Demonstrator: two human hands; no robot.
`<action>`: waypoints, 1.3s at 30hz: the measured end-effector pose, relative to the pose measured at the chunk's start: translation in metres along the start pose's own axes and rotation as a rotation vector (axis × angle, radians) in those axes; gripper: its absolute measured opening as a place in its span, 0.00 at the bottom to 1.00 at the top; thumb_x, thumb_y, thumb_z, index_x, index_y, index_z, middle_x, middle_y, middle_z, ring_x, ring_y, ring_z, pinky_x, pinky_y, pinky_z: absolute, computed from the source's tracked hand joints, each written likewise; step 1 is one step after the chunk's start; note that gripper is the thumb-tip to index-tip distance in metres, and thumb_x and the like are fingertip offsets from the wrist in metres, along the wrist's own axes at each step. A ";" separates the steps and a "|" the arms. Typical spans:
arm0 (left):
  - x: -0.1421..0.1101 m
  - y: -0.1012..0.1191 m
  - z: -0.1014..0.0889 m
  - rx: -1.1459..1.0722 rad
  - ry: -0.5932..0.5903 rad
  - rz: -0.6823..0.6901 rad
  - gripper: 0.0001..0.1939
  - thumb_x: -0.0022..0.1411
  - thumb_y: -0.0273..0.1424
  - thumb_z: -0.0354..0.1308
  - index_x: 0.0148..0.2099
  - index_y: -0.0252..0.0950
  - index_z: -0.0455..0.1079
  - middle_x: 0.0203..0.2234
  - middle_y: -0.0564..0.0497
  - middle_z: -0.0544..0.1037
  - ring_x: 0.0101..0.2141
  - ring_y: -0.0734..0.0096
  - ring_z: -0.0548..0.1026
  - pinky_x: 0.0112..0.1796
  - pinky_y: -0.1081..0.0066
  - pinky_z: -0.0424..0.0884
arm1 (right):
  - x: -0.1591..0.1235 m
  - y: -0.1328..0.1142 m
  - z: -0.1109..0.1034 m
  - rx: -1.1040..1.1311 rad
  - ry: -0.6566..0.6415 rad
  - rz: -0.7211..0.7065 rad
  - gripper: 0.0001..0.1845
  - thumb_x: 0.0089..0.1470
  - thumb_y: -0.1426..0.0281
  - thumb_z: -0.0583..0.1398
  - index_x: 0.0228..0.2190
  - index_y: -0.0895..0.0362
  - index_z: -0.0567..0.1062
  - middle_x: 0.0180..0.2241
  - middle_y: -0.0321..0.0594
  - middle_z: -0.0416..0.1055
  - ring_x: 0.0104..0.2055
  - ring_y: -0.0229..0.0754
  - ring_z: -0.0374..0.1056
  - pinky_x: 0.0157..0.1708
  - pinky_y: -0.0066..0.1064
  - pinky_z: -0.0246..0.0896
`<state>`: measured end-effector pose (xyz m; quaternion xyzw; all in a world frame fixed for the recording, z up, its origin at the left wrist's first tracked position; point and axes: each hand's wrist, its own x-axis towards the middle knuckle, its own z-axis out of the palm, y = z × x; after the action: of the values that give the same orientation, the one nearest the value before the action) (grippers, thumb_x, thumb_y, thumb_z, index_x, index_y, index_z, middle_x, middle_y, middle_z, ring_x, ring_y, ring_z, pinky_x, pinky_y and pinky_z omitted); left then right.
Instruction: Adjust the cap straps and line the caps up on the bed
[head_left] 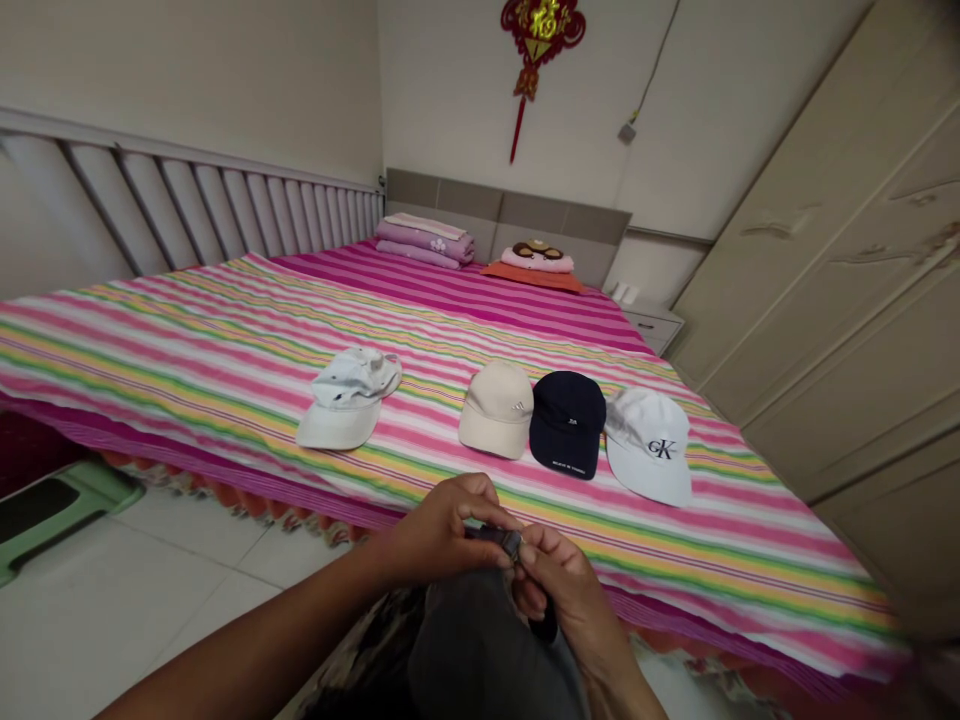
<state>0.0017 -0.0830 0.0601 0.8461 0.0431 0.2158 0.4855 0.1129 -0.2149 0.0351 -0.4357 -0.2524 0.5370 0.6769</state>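
Observation:
A dark grey baseball cap (487, 650) is held low in front of me, its crown toward me. My left hand (465, 530) is closed, pinching the cap's back strap near its metal buckle (512, 543). From the other side, my right hand (559, 580) grips the strap at the same buckle. Just beyond my hands, several caps lie on the bed: a crumpled white cap (349, 395) on the left, a beige cap (497, 408), a navy cap (568, 422) and a white cap with black letters (651, 445).
The bed has a striped sheet (225, 340). Folded purple bedding (424, 242) and a pink and orange stack (534, 268) sit by the headboard (540, 225). A green stool (67, 510) stands at left, wardrobe doors (847, 290) at right.

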 end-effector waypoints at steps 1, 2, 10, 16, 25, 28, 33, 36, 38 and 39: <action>0.000 0.002 0.000 0.037 -0.002 0.002 0.13 0.48 0.37 0.62 0.37 0.37 0.75 0.26 0.52 0.67 0.30 0.74 0.66 0.30 0.74 0.61 | 0.000 0.000 0.000 -0.022 0.013 -0.005 0.15 0.43 0.62 0.64 0.20 0.59 0.67 0.09 0.27 0.55 0.12 0.27 0.46 0.14 0.22 0.39; 0.000 0.004 -0.001 0.080 -0.007 0.007 0.13 0.48 0.38 0.62 0.36 0.38 0.75 0.26 0.52 0.67 0.30 0.73 0.66 0.30 0.74 0.61 | -0.001 0.000 0.000 -0.038 0.025 -0.008 0.15 0.43 0.62 0.64 0.20 0.59 0.66 0.09 0.26 0.55 0.12 0.27 0.45 0.14 0.22 0.39; 0.000 0.031 -0.007 0.134 0.068 -0.211 0.09 0.51 0.33 0.56 0.32 0.32 0.69 0.22 0.54 0.67 0.25 0.77 0.64 0.26 0.77 0.59 | 0.000 -0.002 -0.002 -0.155 0.050 -0.041 0.16 0.45 0.60 0.62 0.21 0.58 0.65 0.10 0.26 0.55 0.12 0.27 0.46 0.14 0.22 0.39; 0.008 0.021 -0.007 -0.054 -0.157 -0.406 0.16 0.51 0.41 0.55 0.24 0.32 0.63 0.15 0.59 0.59 0.19 0.82 0.56 0.20 0.78 0.50 | -0.002 -0.005 0.003 -0.218 0.083 -0.064 0.16 0.43 0.60 0.63 0.21 0.58 0.65 0.10 0.25 0.55 0.12 0.27 0.46 0.14 0.22 0.38; 0.011 0.022 -0.004 -0.438 -0.233 -0.487 0.10 0.46 0.35 0.55 0.25 0.32 0.61 0.16 0.59 0.62 0.18 0.83 0.56 0.20 0.78 0.50 | -0.003 -0.005 0.004 -0.191 0.044 -0.035 0.15 0.44 0.61 0.62 0.21 0.58 0.65 0.10 0.26 0.55 0.12 0.27 0.46 0.15 0.22 0.39; 0.012 0.026 -0.005 -0.407 -0.237 -0.491 0.07 0.46 0.32 0.53 0.24 0.33 0.61 0.15 0.59 0.62 0.18 0.83 0.57 0.21 0.79 0.50 | -0.002 -0.005 0.004 -0.165 0.045 -0.012 0.15 0.43 0.61 0.63 0.20 0.58 0.65 0.09 0.25 0.54 0.11 0.27 0.46 0.14 0.22 0.39; 0.014 0.025 -0.006 -0.269 -0.223 -0.476 0.03 0.44 0.28 0.50 0.24 0.33 0.61 0.15 0.59 0.60 0.18 0.83 0.56 0.19 0.79 0.49 | -0.002 -0.009 0.006 -0.181 0.051 -0.004 0.15 0.41 0.63 0.64 0.20 0.59 0.66 0.10 0.26 0.56 0.11 0.27 0.47 0.13 0.21 0.39; 0.014 0.024 -0.006 -0.237 -0.225 -0.472 0.03 0.43 0.28 0.50 0.23 0.33 0.61 0.14 0.60 0.59 0.17 0.83 0.54 0.19 0.79 0.48 | -0.002 -0.010 0.007 -0.214 0.071 -0.015 0.15 0.40 0.63 0.64 0.20 0.59 0.66 0.11 0.28 0.59 0.11 0.26 0.47 0.13 0.21 0.39; 0.015 0.024 -0.007 -0.264 -0.236 -0.480 0.03 0.45 0.28 0.49 0.23 0.33 0.62 0.14 0.59 0.61 0.17 0.83 0.55 0.18 0.79 0.49 | -0.001 -0.011 0.007 -0.240 0.079 -0.023 0.15 0.40 0.63 0.64 0.20 0.59 0.66 0.12 0.29 0.60 0.12 0.26 0.47 0.13 0.21 0.40; 0.015 0.024 -0.007 -0.281 -0.244 -0.483 0.04 0.46 0.29 0.49 0.24 0.33 0.62 0.14 0.59 0.61 0.17 0.83 0.56 0.18 0.79 0.49 | -0.001 -0.011 0.008 -0.251 0.082 -0.025 0.15 0.40 0.63 0.64 0.20 0.59 0.66 0.12 0.29 0.60 0.12 0.26 0.47 0.13 0.21 0.40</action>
<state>0.0092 -0.0856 0.0878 0.7555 0.1543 -0.0053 0.6366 0.1122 -0.2142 0.0485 -0.5352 -0.2951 0.4747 0.6334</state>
